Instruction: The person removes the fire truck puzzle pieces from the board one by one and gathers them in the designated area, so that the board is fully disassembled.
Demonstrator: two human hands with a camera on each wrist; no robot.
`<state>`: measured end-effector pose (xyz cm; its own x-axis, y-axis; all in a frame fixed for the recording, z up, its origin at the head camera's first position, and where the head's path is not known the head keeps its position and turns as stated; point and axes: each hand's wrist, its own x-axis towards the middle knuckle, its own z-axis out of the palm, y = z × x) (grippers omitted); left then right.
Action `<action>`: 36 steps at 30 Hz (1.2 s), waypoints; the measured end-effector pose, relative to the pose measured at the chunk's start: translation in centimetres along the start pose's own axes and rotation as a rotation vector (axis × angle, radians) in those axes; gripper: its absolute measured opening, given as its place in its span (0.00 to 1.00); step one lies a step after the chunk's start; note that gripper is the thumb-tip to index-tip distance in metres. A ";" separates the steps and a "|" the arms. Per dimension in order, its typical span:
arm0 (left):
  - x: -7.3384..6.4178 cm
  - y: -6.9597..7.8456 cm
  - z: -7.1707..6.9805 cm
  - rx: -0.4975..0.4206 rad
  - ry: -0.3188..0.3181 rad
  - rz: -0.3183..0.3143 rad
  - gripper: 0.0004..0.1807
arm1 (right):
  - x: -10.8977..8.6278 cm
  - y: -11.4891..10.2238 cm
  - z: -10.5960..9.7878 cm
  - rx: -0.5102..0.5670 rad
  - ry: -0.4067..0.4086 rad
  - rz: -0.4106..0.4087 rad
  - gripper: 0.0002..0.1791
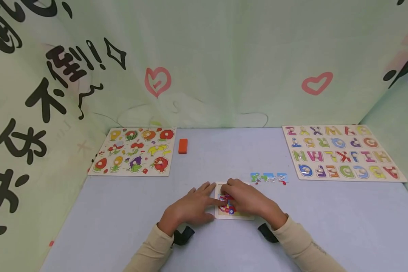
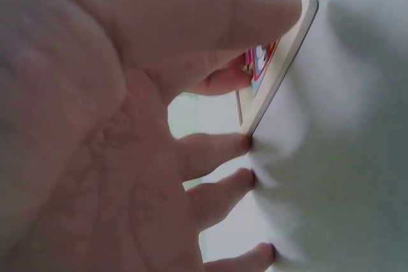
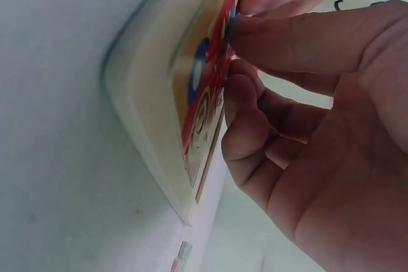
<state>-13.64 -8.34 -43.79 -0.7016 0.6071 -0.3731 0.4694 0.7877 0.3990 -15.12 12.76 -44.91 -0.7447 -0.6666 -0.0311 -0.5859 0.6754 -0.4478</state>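
The table (image 1: 224,158) carries three puzzle boards (image 1: 229,207), loose pieces (image 1: 281,177), an orange block (image 1: 183,146).

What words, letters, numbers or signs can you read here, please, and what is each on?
"Z", "X", "O", "I", "H", "E", "D", "A": alphabet board; its other letters are less certain.
Black handwriting on the green cloth: stylised, partly cut off; I cannot transcribe it.
Two red hearts: same cloth.
Small pieces: any marks too small to read.
Wooden puzzle: no readable text.
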 end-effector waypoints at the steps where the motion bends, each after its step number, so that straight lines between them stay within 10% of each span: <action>1: 0.0 -0.1 -0.1 -0.012 -0.008 0.007 0.27 | 0.0 0.0 0.0 0.004 -0.004 0.000 0.12; 36: 0.3 -0.3 0.0 -0.040 -0.013 -0.006 0.24 | 0.1 0.2 0.0 0.012 -0.027 0.047 0.13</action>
<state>-13.98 -8.39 -44.01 -0.6974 0.6039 -0.3861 0.4431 0.7866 0.4300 -15.29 12.79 -45.00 -0.7621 -0.6430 -0.0764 -0.5469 0.7024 -0.4556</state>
